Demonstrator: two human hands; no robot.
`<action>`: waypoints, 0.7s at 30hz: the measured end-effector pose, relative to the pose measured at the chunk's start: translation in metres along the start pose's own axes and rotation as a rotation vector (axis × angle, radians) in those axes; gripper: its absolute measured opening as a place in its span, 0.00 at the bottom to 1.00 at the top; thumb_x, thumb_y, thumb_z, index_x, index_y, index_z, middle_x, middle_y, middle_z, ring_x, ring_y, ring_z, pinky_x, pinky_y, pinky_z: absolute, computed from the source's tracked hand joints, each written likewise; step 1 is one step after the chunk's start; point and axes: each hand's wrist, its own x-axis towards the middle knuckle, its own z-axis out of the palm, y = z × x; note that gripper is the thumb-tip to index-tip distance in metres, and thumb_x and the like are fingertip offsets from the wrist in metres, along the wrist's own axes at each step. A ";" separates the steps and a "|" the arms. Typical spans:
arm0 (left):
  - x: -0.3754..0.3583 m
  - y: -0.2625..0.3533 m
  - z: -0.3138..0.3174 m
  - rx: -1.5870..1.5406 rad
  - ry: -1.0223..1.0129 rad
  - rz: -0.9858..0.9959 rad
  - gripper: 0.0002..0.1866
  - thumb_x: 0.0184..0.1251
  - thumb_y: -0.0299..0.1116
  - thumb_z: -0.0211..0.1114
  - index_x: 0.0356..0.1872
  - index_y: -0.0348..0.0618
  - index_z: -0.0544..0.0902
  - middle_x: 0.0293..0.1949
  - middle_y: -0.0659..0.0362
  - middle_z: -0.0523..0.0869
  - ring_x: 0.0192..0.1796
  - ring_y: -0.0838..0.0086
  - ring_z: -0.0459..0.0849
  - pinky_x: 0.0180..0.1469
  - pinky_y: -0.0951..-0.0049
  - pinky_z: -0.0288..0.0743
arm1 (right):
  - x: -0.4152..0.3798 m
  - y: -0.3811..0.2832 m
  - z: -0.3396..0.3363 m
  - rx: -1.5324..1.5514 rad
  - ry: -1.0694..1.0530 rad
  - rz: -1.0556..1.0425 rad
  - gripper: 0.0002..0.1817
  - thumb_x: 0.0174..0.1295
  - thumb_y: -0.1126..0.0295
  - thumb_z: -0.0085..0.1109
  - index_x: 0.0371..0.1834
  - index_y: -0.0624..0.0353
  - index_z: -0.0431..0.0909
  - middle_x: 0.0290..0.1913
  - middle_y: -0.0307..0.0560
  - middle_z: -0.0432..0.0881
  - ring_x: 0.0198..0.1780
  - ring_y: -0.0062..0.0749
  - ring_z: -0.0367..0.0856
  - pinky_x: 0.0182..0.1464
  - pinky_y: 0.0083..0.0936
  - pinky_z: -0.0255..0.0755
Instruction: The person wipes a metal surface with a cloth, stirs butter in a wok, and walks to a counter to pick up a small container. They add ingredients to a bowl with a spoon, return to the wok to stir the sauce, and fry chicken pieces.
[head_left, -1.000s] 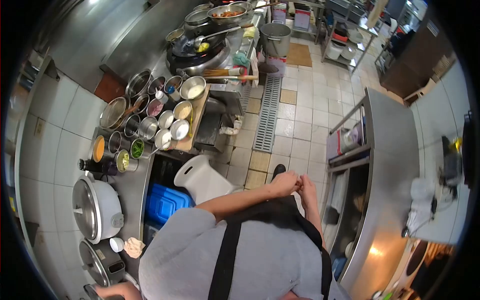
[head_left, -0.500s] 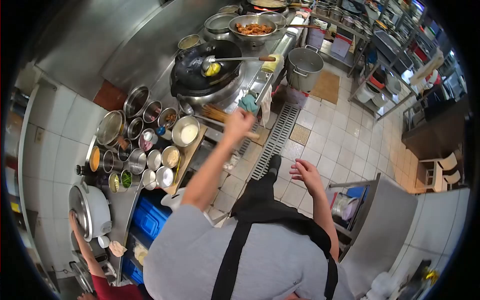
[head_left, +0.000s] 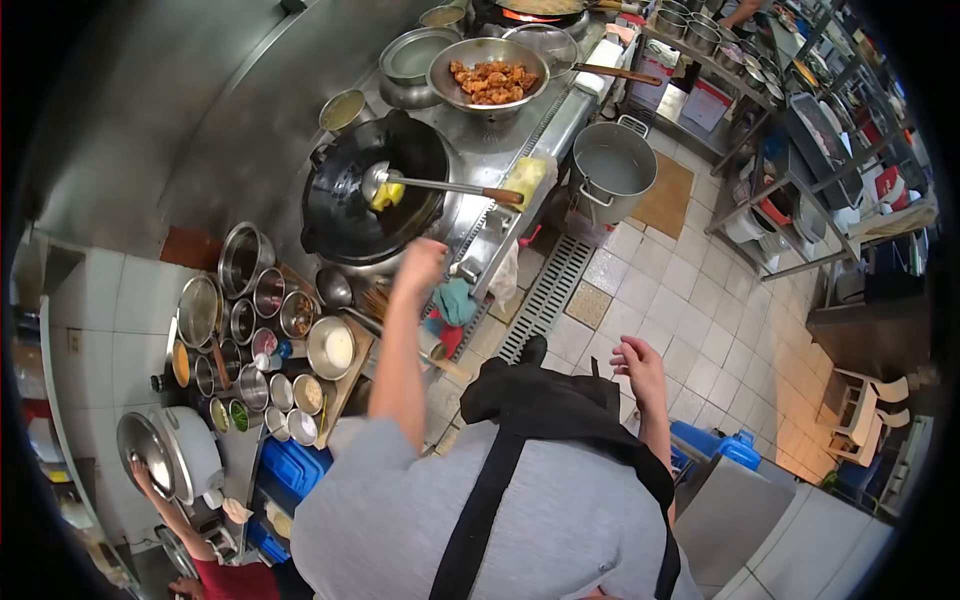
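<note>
My left hand (head_left: 421,264) is at the near rim of the black wok (head_left: 375,220), back of the hand up and fingers mostly hidden. Across the wok lies a ladle (head_left: 440,186) with a wooden handle end, a yellow lump beside its bowl. The handle end rests by a yellow cloth (head_left: 524,181). Below my left hand, a bamboo wok brush (head_left: 376,301) is partly covered by my forearm. A teal cloth (head_left: 454,302) hangs at the counter edge. My right hand (head_left: 640,366) hangs over the floor, fingers apart, holding nothing.
A metal bowl of fried brown pieces (head_left: 494,82) stands beyond the wok. Several seasoning pots surround a white bowl (head_left: 331,345) on the left. A tall stockpot (head_left: 614,165) stands right of the counter. Another person's hand (head_left: 139,470) touches the big cooker's lid (head_left: 146,455).
My left hand has moved away from the brush to the wok's rim. The view has shifted, and my right hand stays in the air. The other person's cooker lid appears tilted more upright.
</note>
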 end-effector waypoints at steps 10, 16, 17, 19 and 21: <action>-0.059 0.177 0.383 -0.656 -0.626 -0.313 0.17 0.81 0.27 0.56 0.66 0.40 0.78 0.50 0.57 0.88 0.50 0.73 0.87 0.51 0.70 0.83 | 0.153 -0.089 -0.045 -0.336 0.111 -0.484 0.14 0.61 0.84 0.60 0.50 0.66 0.83 0.44 0.62 0.86 0.43 0.51 0.89 0.47 0.39 0.82; -0.038 0.275 0.520 -0.379 -0.737 -0.183 0.23 0.83 0.28 0.51 0.74 0.36 0.71 0.56 0.51 0.87 0.57 0.68 0.86 0.57 0.65 0.82 | 0.218 -0.114 -0.200 -0.414 0.307 -0.735 0.11 0.64 0.81 0.58 0.48 0.66 0.84 0.42 0.61 0.86 0.43 0.56 0.87 0.48 0.42 0.81; -0.037 0.290 0.543 -0.344 -0.736 -0.175 0.23 0.83 0.28 0.51 0.74 0.35 0.71 0.56 0.49 0.87 0.57 0.68 0.86 0.58 0.65 0.82 | 0.229 -0.115 -0.228 -0.426 0.336 -0.751 0.11 0.64 0.81 0.58 0.48 0.66 0.84 0.41 0.61 0.86 0.43 0.57 0.87 0.47 0.43 0.81; -0.033 0.320 0.582 -0.105 -0.853 0.099 0.22 0.83 0.29 0.50 0.72 0.33 0.73 0.55 0.47 0.88 0.57 0.67 0.87 0.59 0.64 0.82 | 0.259 -0.108 -0.280 -0.250 0.286 -0.542 0.08 0.68 0.78 0.59 0.46 0.66 0.85 0.35 0.57 0.87 0.38 0.47 0.88 0.41 0.37 0.80; -0.014 0.312 0.627 0.082 -0.817 0.411 0.20 0.83 0.30 0.49 0.67 0.31 0.76 0.53 0.41 0.90 0.56 0.57 0.89 0.60 0.61 0.81 | 0.259 -0.134 -0.338 0.197 0.158 -0.145 0.07 0.71 0.73 0.61 0.43 0.65 0.86 0.31 0.48 0.86 0.34 0.30 0.85 0.37 0.27 0.78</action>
